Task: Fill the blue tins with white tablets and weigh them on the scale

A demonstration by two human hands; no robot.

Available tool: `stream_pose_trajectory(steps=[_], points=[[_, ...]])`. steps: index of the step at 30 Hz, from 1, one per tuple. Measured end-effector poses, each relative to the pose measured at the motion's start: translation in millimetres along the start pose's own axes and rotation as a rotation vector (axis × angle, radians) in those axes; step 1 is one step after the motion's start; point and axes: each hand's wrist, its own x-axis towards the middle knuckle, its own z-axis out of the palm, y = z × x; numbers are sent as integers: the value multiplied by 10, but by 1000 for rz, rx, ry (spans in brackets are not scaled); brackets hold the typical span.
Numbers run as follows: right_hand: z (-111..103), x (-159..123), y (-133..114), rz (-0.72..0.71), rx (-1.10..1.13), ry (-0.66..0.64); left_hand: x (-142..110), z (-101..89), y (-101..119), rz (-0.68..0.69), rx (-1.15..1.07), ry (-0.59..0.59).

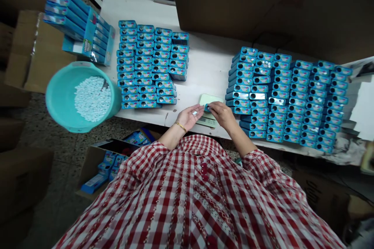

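Left hand (pixel 188 117) spread under pellets (pixel 194 113), right hand (pixel 224 114) pinching blue box (pixel 207 107) over white table (pixel 204 70); open carton (pixel 89 164) on speckled floor (pixel 66 157).

Garment (pixel 187 194), lower centre of the frame: was checked in red and white. Tub (pixel 60 97), left: was turquoise; its pellets (pixel 92 99) were bluish white. Stacked packs (pixel 143 68), left of centre and at right: were bright blue, their ends marked with dark round spots. Single pack (pixel 207 107), centre: was likewise blue. Scale (pixel 209 98), centre: was pale green. Bracelet (pixel 181 127), centre: was gold. Tabletop (pixel 207 66), upper centre: was white. Large carton (pixel 263 7), upper right: was dark brown. Floor (pixel 68 155), lower left: was speckled grey.
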Motion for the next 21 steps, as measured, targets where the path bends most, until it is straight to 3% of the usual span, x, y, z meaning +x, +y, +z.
stream_pose_trajectory(steps=[3,6,8,14,18,21], points=[[-61,-58,-16,55,16,61,-26,-82,32,18,-11,-7],[-38,-158,-193,35,31,90,-89,-142,12,0,-8,-31],[58,-223,-402,-47,23,6,-152,-187,-27,-35,13,-42],[367,-272,-942,-269,-96,-453,-381,-492,-100,-168,50,-12],[438,-245,-985,-312,-17,-493,-497,-699,-70,-183,65,20],[502,-223,-951,-287,120,-475,-544,-735,-45,-153,68,36]])
